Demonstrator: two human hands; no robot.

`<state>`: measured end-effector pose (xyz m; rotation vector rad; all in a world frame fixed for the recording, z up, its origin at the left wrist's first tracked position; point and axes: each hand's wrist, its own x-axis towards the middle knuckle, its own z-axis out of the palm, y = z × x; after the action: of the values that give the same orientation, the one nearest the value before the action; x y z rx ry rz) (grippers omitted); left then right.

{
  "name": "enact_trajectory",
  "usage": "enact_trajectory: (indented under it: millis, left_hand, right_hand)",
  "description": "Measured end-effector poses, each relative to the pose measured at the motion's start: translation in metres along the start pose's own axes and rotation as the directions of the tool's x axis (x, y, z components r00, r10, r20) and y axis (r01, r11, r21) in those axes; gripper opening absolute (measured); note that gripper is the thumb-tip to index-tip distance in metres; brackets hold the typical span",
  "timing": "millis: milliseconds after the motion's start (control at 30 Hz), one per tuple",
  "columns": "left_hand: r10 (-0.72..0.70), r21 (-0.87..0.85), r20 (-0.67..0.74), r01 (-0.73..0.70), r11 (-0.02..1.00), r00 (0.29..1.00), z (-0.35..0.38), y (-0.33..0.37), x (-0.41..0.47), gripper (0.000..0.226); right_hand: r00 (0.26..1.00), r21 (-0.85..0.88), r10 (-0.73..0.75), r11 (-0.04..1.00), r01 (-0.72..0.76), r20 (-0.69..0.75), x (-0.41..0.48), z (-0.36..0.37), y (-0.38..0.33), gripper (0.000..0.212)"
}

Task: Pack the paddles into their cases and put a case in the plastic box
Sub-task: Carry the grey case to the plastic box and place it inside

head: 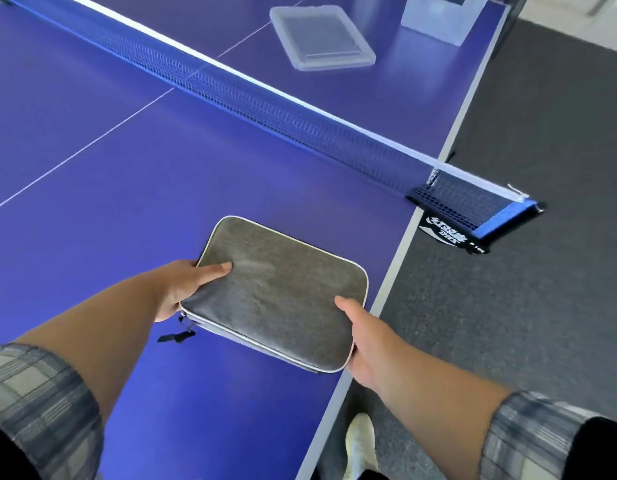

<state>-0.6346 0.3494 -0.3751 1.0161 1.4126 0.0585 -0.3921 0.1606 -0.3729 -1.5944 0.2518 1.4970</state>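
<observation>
Right now you hold the grey paddle case (275, 292) in both hands, low over the blue table (127, 168), close to its right edge. Your left hand (177, 292) grasps the case's left side: the thumb (213, 271) lies flat on the top face and the fingers are tucked beneath, out of sight. Your right hand (365, 344) grasps the near right corner in the same way, thumb (346, 304) on top and fingers under. The case lies nearly flat, with its pale piping running round the rim. A black zip pull (175, 337) hangs from its near left corner, just below your left hand. You cannot tell whether the case's far edge touches the table, nor what is inside it.

Beyond the case, the net (265, 109) crosses the table from upper left to right. It ends at a black clamp (449, 233) with white lettering that grips the table's right edge. On the far side of the net a clear plastic lid (322, 38) lies flat on the table. Further right, near the far right corner, stands the clear plastic box (438, 19), cut off by the top of the view. It is well apart from the case.

Dark carpet (542, 116) covers the floor to the right of the table. A white shoe (360, 441) shows below the table's edge, under your right forearm. Plaid sleeves (33, 393) are pushed up both arms.
</observation>
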Motion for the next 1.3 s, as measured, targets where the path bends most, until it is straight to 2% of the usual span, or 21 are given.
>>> enact_trajectory:
  millis: [100,233,367,500,700,833,1000,1300]
  left_hand:
    - [0.039,-0.068,0.065,-0.034,0.997,0.997,0.019,0.014,-0.023,0.077]
    - [0.075,-0.153,0.077,-0.063,0.986,0.994,0.06,0.059,-0.058,0.084]
    - [0.156,-0.149,0.117,-0.138,0.979,0.981,0.116,0.115,-0.098,0.088]
    - [0.273,-0.137,0.077,-0.261,0.956,0.959,0.183,0.179,-0.135,0.092]
    - [0.363,-0.111,0.076,-0.354,0.929,0.929,0.307,0.254,-0.17,0.078]
    - [0.401,-0.119,0.01,-0.397,0.91,0.916,0.386,0.291,-0.177,0.068]
    - [0.39,-0.178,-0.007,-0.385,0.906,0.921,0.464,0.326,-0.175,0.062]
    - [0.363,-0.224,-0.016,-0.357,0.907,0.932,0.528,0.409,-0.107,0.064]
  right_hand:
    - [0.996,-0.027,-0.087,0.996,0.087,-0.002,-0.017,-0.022,-0.016,0.041]
    - [0.975,-0.049,-0.223,0.974,0.222,-0.018,-0.049,-0.059,-0.066,0.047]
    - [0.956,-0.012,-0.294,0.956,0.293,-0.013,-0.082,-0.111,-0.119,0.046]
    - [0.926,0.025,-0.379,0.925,0.378,0.008,-0.113,-0.175,-0.176,0.041]
    - [0.886,0.001,-0.463,0.886,0.463,0.037,-0.146,-0.292,-0.273,0.037]
    - [0.874,-0.02,-0.482,0.875,0.484,0.058,-0.156,-0.361,-0.325,0.033]
    - [0.856,-0.036,-0.516,0.855,0.518,0.038,-0.156,-0.429,-0.386,0.027]
    - [0.835,-0.024,-0.549,0.835,0.55,0.046,-0.096,-0.473,-0.496,0.022]
